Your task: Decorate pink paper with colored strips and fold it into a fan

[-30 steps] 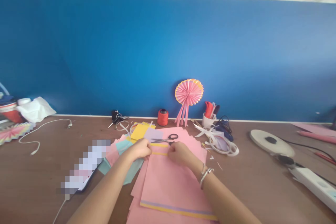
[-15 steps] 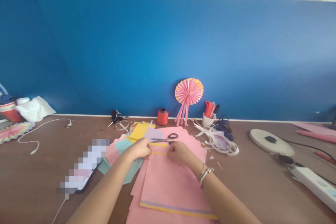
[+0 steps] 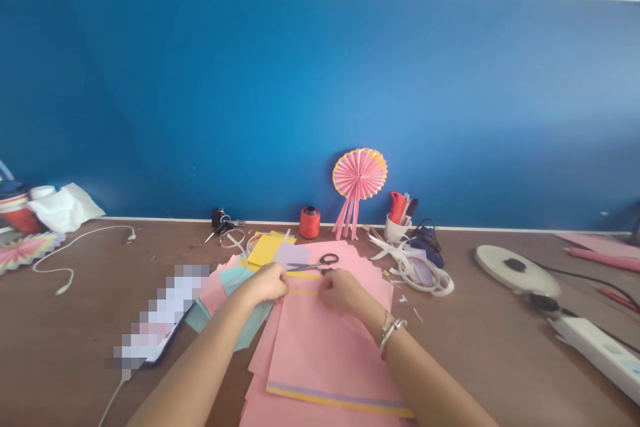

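Observation:
A pink sheet of paper (image 3: 325, 347) lies on top of a stack of pink sheets, with purple and yellow bands along its near edge and a yellow band near its far end. My left hand (image 3: 271, 282) is closed at the sheet's far left corner, fingers curled on the paper. At the far right part, my right hand (image 3: 342, 289) pinches the same sheet, its fingertips partly hidden. Just beyond both hands lie scissors (image 3: 329, 259), resting on the papers. Yellow paper (image 3: 265, 249) and lilac paper (image 3: 293, 253) are behind my left hand.
A pink pleated paper fan (image 3: 360, 175) leans against the blue panel, beside a red thread spool (image 3: 310, 223) and a pen cup (image 3: 397, 229). White strips (image 3: 425, 277) lie to the right, near a power strip (image 3: 597, 353). A phone (image 3: 163, 320) with a cable lies left.

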Demonstrator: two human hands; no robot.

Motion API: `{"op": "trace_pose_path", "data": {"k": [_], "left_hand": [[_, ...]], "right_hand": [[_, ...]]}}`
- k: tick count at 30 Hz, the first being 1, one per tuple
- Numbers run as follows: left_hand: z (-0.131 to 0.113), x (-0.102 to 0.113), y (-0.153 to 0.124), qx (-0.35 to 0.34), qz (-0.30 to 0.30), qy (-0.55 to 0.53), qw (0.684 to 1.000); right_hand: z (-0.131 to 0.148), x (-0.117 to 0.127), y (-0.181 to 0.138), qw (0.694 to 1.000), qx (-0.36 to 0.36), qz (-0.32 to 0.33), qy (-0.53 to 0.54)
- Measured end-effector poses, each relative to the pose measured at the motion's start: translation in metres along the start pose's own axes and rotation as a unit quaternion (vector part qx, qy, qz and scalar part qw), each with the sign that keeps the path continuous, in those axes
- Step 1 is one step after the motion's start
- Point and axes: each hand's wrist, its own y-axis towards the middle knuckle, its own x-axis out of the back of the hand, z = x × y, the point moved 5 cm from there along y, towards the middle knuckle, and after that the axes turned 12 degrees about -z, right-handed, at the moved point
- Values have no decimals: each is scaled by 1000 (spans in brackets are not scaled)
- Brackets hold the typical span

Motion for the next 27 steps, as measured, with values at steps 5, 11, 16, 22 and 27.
{"op": "trace_pose_path", "data": {"k": [5,11,16,22,27], "left_hand": [[0,-1,1,-10,0,16,1000],[1,-1,3,-15,-10,35,999],[0,-1,3,-16,-12,51,998],[-3,1,0,-23,-19,66,997],[-4,2,-2,-20,-25,82,996]], "right_hand": [[7,7,-4,1000,-3,8,-18],[9,21,-9,998,-4,-32,-59],[2,6,-3,999,2,-10,-35],[-1,2,-1,999,5,-11,-40],[2,3,-1,1000,11,0,-26]]}}
